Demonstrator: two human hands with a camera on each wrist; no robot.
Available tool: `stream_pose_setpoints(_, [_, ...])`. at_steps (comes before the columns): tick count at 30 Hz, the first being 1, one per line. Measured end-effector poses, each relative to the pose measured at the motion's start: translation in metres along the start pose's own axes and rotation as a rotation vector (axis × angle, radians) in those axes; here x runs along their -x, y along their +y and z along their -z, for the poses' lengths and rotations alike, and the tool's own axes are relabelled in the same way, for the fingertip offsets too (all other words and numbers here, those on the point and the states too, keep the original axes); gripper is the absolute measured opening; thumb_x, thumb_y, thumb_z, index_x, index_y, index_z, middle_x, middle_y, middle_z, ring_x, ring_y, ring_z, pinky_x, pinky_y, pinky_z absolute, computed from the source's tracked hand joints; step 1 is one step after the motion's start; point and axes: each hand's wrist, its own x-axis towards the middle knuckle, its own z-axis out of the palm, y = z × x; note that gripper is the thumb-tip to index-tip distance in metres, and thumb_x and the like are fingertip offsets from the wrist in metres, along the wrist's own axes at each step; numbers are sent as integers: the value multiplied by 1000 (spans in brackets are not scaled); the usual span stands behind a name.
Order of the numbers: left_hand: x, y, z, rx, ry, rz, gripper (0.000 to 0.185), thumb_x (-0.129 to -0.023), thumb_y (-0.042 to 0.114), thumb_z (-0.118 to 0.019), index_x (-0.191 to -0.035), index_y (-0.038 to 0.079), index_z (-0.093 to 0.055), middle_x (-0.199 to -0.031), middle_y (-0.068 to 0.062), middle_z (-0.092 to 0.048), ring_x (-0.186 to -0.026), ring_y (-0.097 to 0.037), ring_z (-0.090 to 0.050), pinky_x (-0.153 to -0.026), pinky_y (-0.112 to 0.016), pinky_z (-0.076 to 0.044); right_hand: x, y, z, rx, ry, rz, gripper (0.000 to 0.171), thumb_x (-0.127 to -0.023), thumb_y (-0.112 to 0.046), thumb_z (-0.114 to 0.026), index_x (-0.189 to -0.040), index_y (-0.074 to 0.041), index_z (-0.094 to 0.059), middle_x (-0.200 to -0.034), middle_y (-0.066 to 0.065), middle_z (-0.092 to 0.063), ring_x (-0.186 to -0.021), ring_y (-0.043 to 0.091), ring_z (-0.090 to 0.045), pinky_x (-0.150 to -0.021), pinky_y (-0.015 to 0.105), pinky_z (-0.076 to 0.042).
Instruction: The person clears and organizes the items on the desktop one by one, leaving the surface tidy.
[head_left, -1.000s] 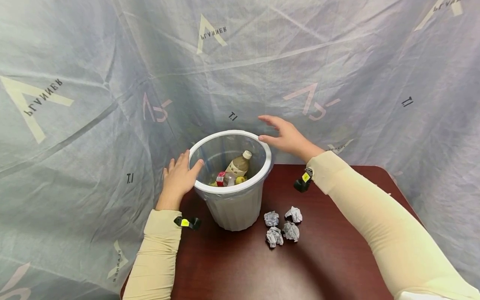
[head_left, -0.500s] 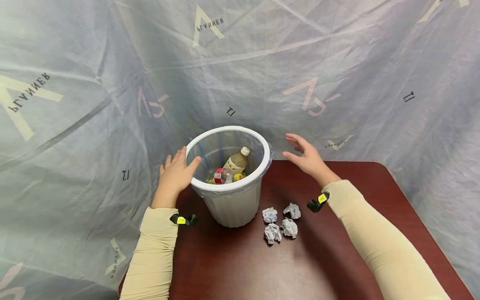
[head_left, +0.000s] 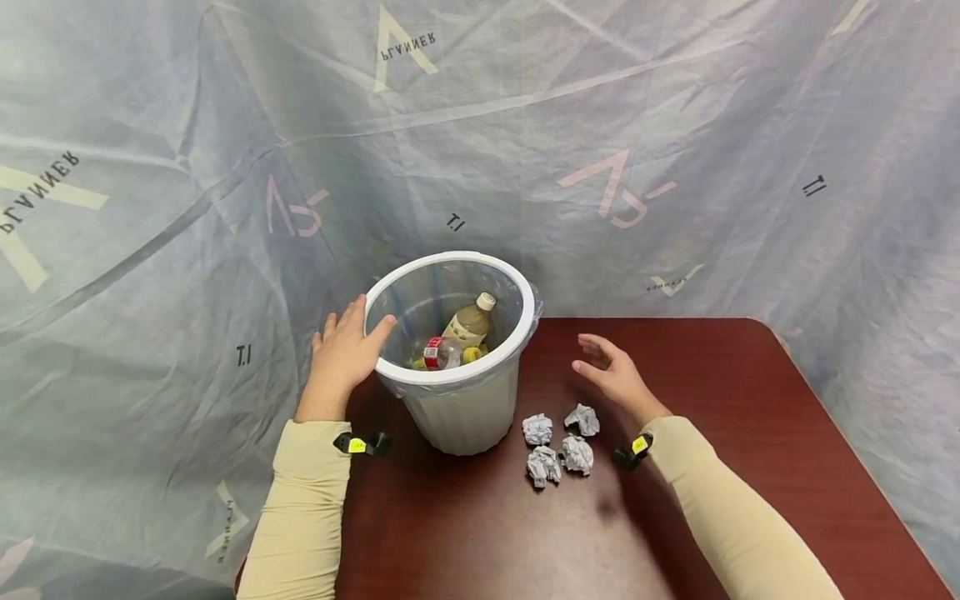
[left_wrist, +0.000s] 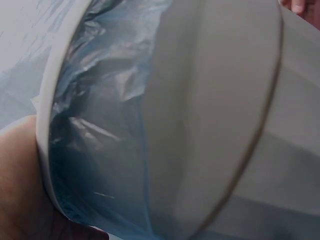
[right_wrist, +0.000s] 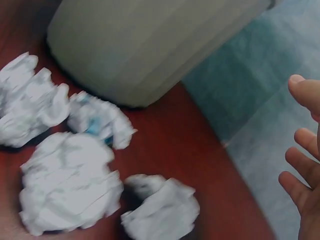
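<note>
A grey trash bin (head_left: 465, 417) with a white rim and a clear liner stands on the dark red table. Inside it lie a bottle with a white cap (head_left: 471, 321) and a clear bottle with a red label (head_left: 441, 353). My left hand (head_left: 341, 358) rests against the bin's left rim, fingers extended and thumb over the edge. To the right of the bin, several crumpled paper balls (head_left: 577, 455) lie grouped on the table. My right hand (head_left: 613, 377) hovers just beyond and right of them, holding nothing; its fingers are loosely bent in the right wrist view.
Grey printed sheeting (head_left: 600, 108) hangs behind and beside the table (head_left: 697, 392). Yellow items (head_left: 472, 354) lie in the bin near the bottles. Black wrist cameras (head_left: 363, 444) sit on both sleeves.
My right hand has come away from the bin's right rim, moving right and down toward the paper balls. My left hand stays at the left rim; the head view has shifted slightly.
</note>
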Motion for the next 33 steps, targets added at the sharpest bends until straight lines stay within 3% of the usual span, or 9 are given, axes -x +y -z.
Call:
stream_pose_setpoints(6, [0, 0, 0, 11, -2, 1, 90, -98, 72, -30, -165, 15, -9, -166, -22, -16, -151, -52, -2, -115, -72, 2, 19, 23, -10, 2, -10, -95, 57, -95, -21, -73, -145, -5, -52, -146, 23, -52, -136, 42, -47, -107, 58, -42])
stream_pose_setpoints(16, [3, 3, 3, 12, -1, 5, 87, -99, 70, -31, -165, 15, -10, -166, -22, -17, -151, -52, -3, -115, -72, 1, 43, 50, -20, 136, -77, -134, 59, -95, -28, -73, -146, -6, -52, -144, 20, -55, -127, 39, -56, -96, 55, -51])
stream_pose_setpoints(27, [3, 3, 2, 21, 12, -2, 87, -99, 70, -31, -165, 16, -11, -166, -19, -21, -150, -52, -7, -115, -72, 1, 55, 52, -25, 338, -84, -148, 63, -91, -39, -76, -141, -6, -56, -129, 21, -55, -107, 36, -60, -87, 53, -51])
stream_pose_setpoints(33, [3, 2, 1, 22, 14, 1, 87, -99, 69, -32, -165, 16, -12, -166, -19, -22, -150, -52, -8, -115, -72, 1, 56, 51, -27, 397, -84, -117, 46, -90, -30, -77, -125, -3, -66, -117, 16, -61, -101, 31, -62, -86, 50, -52])
